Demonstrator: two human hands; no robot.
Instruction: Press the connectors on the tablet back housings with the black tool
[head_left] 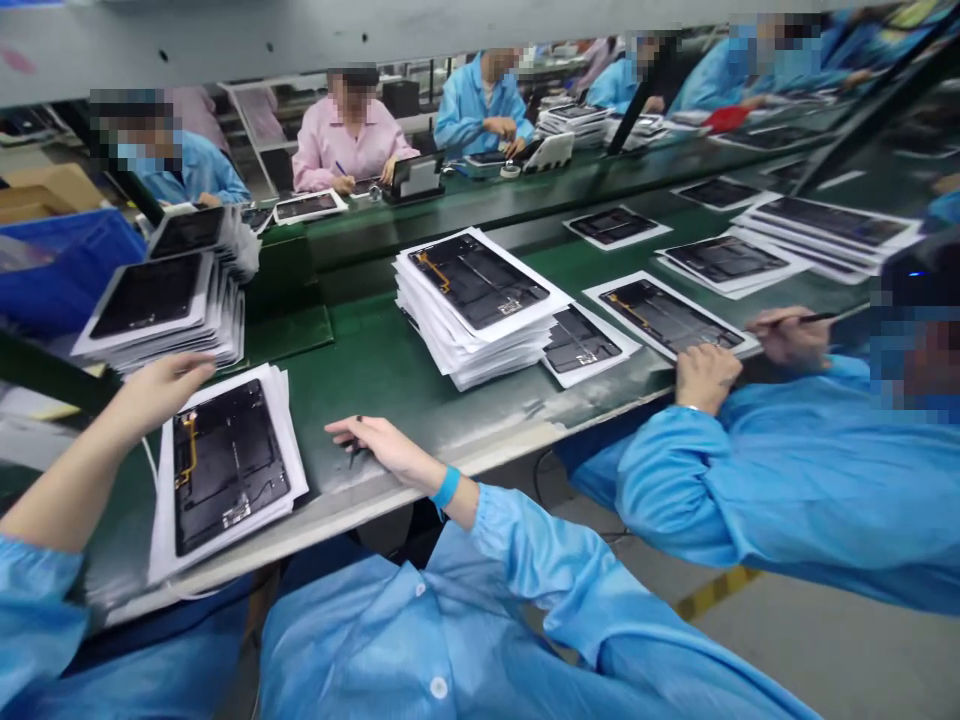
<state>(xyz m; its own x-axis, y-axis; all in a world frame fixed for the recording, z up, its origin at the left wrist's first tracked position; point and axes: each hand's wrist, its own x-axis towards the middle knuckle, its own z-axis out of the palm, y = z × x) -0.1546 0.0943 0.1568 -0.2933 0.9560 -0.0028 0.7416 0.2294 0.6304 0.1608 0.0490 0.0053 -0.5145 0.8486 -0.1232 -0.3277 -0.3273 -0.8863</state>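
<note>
My left hand [163, 392] reaches over the upper left corner of a short pile of white sheets, its fingers stretched and slightly bent, holding nothing that I can see. On that pile lies a black tablet housing [232, 470] with an orange flex cable along its left side and small metal parts near its lower edge. To the right, above the green bench, my right hand [386, 448] has its fingers closed on a thin black pen-like tool [352, 456], mostly hidden by the fingers. A blue band [446, 487] circles my right wrist.
Tall stacks of housings between white sheets stand at back left [169, 310] and mid-bench [480, 310]. A blue bin [71, 270] is at far left. A co-worker's hands [709, 375] work on a housing at right. Green posts and an overhead beam [450, 35] frame the bench.
</note>
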